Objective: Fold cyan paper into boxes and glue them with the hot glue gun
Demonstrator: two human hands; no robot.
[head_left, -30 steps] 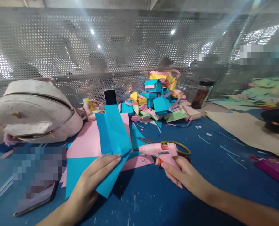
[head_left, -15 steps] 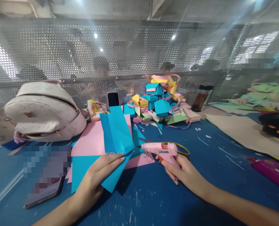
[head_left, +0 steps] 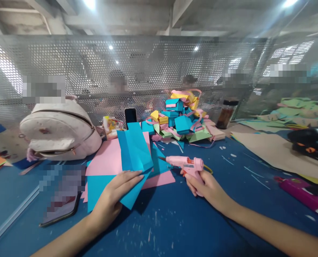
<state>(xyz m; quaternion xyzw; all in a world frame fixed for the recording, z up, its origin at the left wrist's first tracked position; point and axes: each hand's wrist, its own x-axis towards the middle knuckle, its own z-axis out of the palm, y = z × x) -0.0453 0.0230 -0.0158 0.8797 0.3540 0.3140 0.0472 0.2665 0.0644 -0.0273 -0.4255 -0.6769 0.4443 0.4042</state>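
A folded sheet of blue paper (head_left: 134, 150) with raised creased panels is gripped along its lower edge by my left hand (head_left: 123, 191). The fingers lie over the paper, and the thumb is mostly hidden beneath. My right hand (head_left: 205, 185) is closed around the handle of a pink hot glue gun (head_left: 184, 162), with a finger by its orange trigger. Its dark nozzle points left, a little to the right of the folded paper and apart from it. Flat pink sheets (head_left: 105, 159) and blue sheets (head_left: 100, 187) lie under and behind my left hand.
A pile of colourful folded paper boxes (head_left: 183, 123) stands at the back. To the left are a white backpack (head_left: 59, 132) and a phone (head_left: 64, 200). A dark-lidded bottle (head_left: 227, 114), a brown sheet (head_left: 271, 150) and a magenta case (head_left: 303, 196) lie rightward. A perforated screen (head_left: 153, 64) rises behind.
The view has tilted and shifted slightly. The glue gun has moved up a little, its nozzle now higher beside the folded paper. My left hand keeps its hold.
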